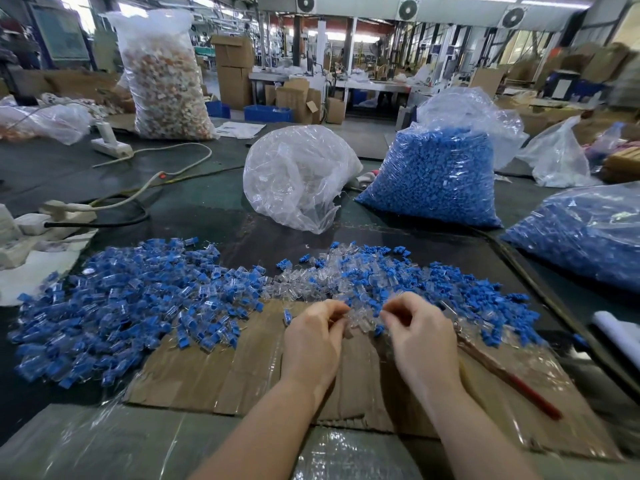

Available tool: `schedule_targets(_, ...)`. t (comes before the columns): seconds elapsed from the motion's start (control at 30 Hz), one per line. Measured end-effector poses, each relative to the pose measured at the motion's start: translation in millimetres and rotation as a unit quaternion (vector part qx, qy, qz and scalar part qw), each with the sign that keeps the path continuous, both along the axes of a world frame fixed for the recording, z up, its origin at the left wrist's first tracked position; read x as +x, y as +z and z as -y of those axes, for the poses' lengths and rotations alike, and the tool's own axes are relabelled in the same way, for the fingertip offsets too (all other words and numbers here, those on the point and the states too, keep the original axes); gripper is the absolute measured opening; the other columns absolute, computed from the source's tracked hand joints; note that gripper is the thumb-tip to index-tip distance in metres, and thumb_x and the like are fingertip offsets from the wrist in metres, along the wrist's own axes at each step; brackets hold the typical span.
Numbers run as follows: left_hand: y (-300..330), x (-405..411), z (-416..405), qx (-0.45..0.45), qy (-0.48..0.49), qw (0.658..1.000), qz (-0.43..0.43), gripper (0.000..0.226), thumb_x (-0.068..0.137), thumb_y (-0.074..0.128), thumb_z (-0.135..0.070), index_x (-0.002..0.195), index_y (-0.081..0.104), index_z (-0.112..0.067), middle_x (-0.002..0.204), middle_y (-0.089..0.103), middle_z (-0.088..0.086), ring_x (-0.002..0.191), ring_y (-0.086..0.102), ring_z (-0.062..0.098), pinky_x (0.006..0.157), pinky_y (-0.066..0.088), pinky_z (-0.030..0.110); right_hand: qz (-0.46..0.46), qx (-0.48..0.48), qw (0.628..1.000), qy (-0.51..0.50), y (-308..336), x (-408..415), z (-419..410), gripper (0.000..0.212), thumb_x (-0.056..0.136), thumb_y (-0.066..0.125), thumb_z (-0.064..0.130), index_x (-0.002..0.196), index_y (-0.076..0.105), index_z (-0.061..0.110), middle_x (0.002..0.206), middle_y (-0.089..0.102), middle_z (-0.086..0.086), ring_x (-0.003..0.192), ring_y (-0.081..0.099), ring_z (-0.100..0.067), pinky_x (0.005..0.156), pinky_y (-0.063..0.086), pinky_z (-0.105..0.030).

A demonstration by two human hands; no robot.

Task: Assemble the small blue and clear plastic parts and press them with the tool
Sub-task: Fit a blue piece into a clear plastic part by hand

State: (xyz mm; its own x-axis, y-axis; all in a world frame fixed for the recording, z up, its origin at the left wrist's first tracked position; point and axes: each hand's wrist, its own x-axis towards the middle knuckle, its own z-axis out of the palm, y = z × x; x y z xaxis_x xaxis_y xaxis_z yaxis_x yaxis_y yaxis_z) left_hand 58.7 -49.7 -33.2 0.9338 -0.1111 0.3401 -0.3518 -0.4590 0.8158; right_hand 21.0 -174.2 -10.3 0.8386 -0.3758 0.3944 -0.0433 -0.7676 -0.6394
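My left hand [315, 336] and my right hand [415, 332] meet over the cardboard sheet [214, 372], fingers curled. Between them sits a small cluster of clear plastic parts [362, 322]; both hands pinch at it. One blue part [378, 330] lies just under my right fingertips. A big heap of joined blue-and-clear pieces [117, 303] spreads to the left. Loose clear parts [304, 278] and loose blue parts [460, 289] lie mixed ahead and to the right. A red-handled tool [512, 379] lies on the cardboard right of my right wrist.
A clear bag of clear parts [294, 178] stands ahead. Two bags of blue parts [440, 174] [581, 233] stand to the right. Power strips and cables [110, 199] lie at the left, and a tall bag of pale pieces [166, 77] stands far left.
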Motion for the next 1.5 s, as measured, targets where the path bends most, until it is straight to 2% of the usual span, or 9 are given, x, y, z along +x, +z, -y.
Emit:
schedule_targets(0.27, 1, -1, -1, 0.012, -0.004, 1.000, 0.009, 0.013, 0.085, 0.063, -0.008, 0.091, 0.072, -0.015, 0.082, 0.057, -0.016, 0.077, 0.051, -0.007, 0.070, 0.034, -0.005, 0.020, -0.034, 0.999, 0.015, -17, -14, -10, 0.011, 0.085, 0.063, 0.007, 0.091, 0.069, 0.014, 0.089, 0.067, 0.002, 0.086, 0.058, -0.017, 0.080, 0.046, -0.031)
schedule_targets(0.43, -2, 3, -1, -0.012, -0.022, 0.999, -0.023, 0.010, 0.082, 0.069, -0.009, 0.087, 0.071, -0.017, 0.082, 0.062, -0.011, 0.079, 0.057, 0.000, 0.074, 0.042, 0.002, 0.018, -0.025, 0.999, 0.014, -21, -14, -10, 0.007, 0.087, 0.062, 0.011, 0.087, 0.067, 0.016, 0.085, 0.067, 0.004, 0.083, 0.058, -0.018, 0.079, 0.048, -0.037)
schedule_targets(0.57, -1, 3, -2, -0.049, -0.067, 0.995, -0.053, 0.027, 0.080, 0.070, -0.003, 0.103, 0.068, -0.017, 0.088, 0.064, -0.007, 0.081, 0.061, 0.003, 0.079, 0.050, 0.011, 0.027, -0.021, 0.999, 0.002, -23, -14, -12, 0.006, 0.087, 0.064, 0.018, 0.081, 0.064, 0.019, 0.079, 0.064, 0.007, 0.079, 0.057, -0.016, 0.077, 0.040, -0.032)
schedule_targets(0.77, 2, 3, -6, 0.012, -0.091, 0.995, -0.040, 0.042, 0.085, 0.064, -0.006, 0.124, 0.058, -0.018, 0.090, 0.051, -0.017, 0.085, 0.054, 0.001, 0.079, 0.041, 0.002, 0.012, -0.027, 1.000, -0.002, -24, -14, -11, 0.008, 0.089, 0.061, 0.022, 0.081, 0.060, 0.022, 0.079, 0.062, 0.009, 0.081, 0.055, -0.015, 0.080, 0.031, -0.032)
schedule_targets(0.83, 2, 3, -5, 0.022, -0.092, 0.995, -0.041, 0.036, 0.085, 0.064, -0.007, 0.119, 0.062, -0.018, 0.090, 0.051, -0.018, 0.085, 0.054, 0.000, 0.080, 0.042, 0.003, 0.010, -0.031, 0.999, -0.007, -24, -14, -11, 0.009, 0.089, 0.060, 0.023, 0.080, 0.059, 0.022, 0.079, 0.062, 0.008, 0.081, 0.055, -0.016, 0.079, 0.028, -0.031)
schedule_targets(0.9, 3, 3, -5, 0.017, -0.085, 0.996, -0.038, 0.022, 0.085, 0.064, -0.007, 0.101, 0.069, -0.020, 0.088, 0.053, -0.016, 0.083, 0.053, -0.002, 0.080, 0.043, 0.007, 0.005, -0.038, 0.999, -0.010, -24, -14, -11, 0.010, 0.089, 0.060, 0.024, 0.080, 0.059, 0.022, 0.079, 0.061, 0.008, 0.081, 0.055, -0.016, 0.078, 0.026, -0.030)
schedule_targets(1.0, 2, 4, -6, -0.010, -0.072, 0.996, -0.055, 0.020, 0.085, 0.064, -0.008, 0.083, 0.063, -0.028, 0.086, 0.060, -0.010, 0.080, 0.057, 0.001, 0.073, 0.045, 0.008, 0.001, -0.058, 0.998, -0.011, -24, -13, -11, 0.010, 0.088, 0.061, 0.025, 0.079, 0.060, 0.021, 0.079, 0.060, 0.009, 0.081, 0.054, -0.016, 0.074, 0.019, -0.027)
schedule_targets(1.3, 4, 4, -7, -0.070, -0.111, 0.985, -0.109, 0.018, 0.086, 0.063, -0.006, 0.082, 0.062, -0.024, 0.081, 0.067, 0.002, 0.079, 0.064, 0.016, 0.075, 0.054, 0.026, 0.008, -0.074, 0.997, 0.003, -23, -14, -13, 0.013, 0.084, 0.066, 0.024, 0.073, 0.060, 0.021, 0.074, 0.058, 0.010, 0.076, 0.053, -0.014, 0.071, 0.017, -0.028)
schedule_targets(1.5, 4, 2, -8, -0.075, -0.147, 0.980, -0.113, 0.015, 0.084, 0.065, -0.003, 0.083, 0.065, -0.018, 0.079, 0.067, 0.001, 0.074, 0.063, 0.009, 0.070, 0.051, 0.016, 0.006, -0.081, 0.997, 0.003, -24, -13, -13, 0.017, 0.081, 0.069, 0.023, 0.068, 0.061, 0.016, 0.070, 0.061, 0.005, 0.076, 0.056, -0.019, 0.072, 0.019, -0.030)
